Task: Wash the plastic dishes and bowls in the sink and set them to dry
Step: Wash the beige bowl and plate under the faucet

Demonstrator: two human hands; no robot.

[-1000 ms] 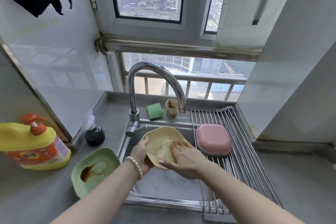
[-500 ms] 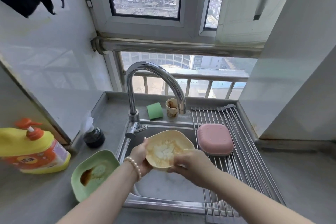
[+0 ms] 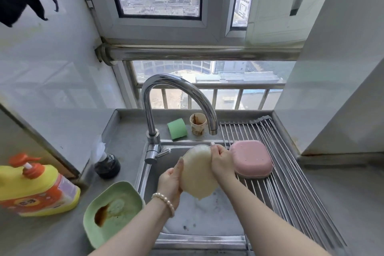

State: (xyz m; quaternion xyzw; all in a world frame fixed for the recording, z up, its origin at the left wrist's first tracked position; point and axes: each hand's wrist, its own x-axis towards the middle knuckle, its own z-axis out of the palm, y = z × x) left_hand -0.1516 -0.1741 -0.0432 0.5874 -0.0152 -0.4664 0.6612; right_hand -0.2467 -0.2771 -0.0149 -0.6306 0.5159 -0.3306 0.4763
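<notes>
You hold the pale yellow plastic bowl point(image 3: 197, 174) over the steel sink point(image 3: 207, 224), underside toward you, left hand point(image 3: 169, 185) and right hand point(image 3: 222, 162) fingers curled on its rim. Likely rinsing; next, set it on the wire drying rack point(image 3: 291, 183) beside the upturned pink plastic dish point(image 3: 252, 158).

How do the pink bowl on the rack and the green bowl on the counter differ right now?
The pink bowl lies upside down on the drying rack, right of the sink; the green bowl sits upright on the counter, left of it. The pink one's outside looks clean, while the green one holds a brown stain and residue. Both are rounded-square and look plastic, and no hand touches either.
</notes>
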